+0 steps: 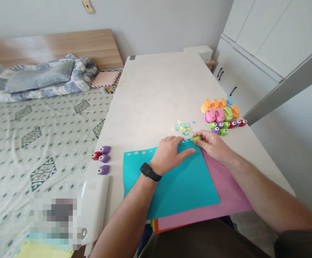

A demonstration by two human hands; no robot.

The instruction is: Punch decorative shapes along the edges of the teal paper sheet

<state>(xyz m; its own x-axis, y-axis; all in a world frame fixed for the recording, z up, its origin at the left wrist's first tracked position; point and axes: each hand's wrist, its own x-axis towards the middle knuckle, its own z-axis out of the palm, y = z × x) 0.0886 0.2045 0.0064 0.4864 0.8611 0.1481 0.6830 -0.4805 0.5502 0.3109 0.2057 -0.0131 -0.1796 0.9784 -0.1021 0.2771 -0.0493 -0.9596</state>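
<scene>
Under my left hand: teal card, fingers spread flat, holding nothing.
Inside my right hand: green craft punch, pinched between fingers at the teal card's top edge.
Just past the fingertips: paper confetti.
Under the teal card, below my right fingers: pink card.

Small green craft punch pinched in right hand, fingers around it, sitting on the top edge of a teal paper sheet, which lies skewed on top of a pink paper sheet. Left hand flat on the teal sheet near that edge, palm down, fingers spread, black watch on the wrist. Row of small punched holes, stars and hearts among them, runs along the same edge, with loose blue and yellow paper cut-outs on the surface just beyond it.
</scene>
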